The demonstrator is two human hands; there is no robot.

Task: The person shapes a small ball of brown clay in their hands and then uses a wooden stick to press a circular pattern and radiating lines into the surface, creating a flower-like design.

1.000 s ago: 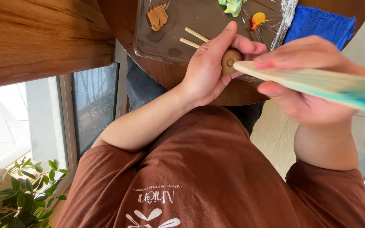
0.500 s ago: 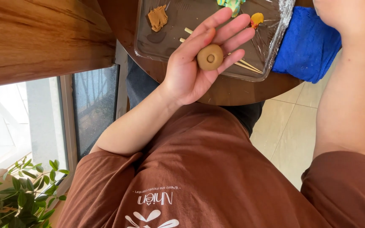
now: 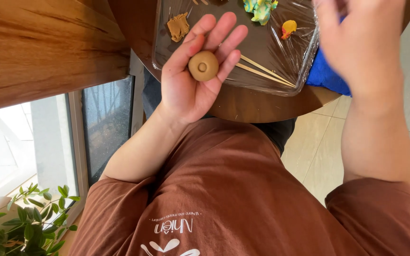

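Round wooden table carries a film-wrapped tray. Left hand lies open, palm up, cradling a dimpled brown clay ball. Right hand is blurred, can't tell its grip. Looks like mid-shaping; pressing needs gentle support.

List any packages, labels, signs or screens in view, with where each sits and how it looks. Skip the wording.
Shirt print: low on the brown shirt at the bottom middle; small white lettering above a white petal-shaped mark.
Plastic wrap: clear, shiny film stretched over the dark tray on the round wooden table.
No packages, signs or screens show.
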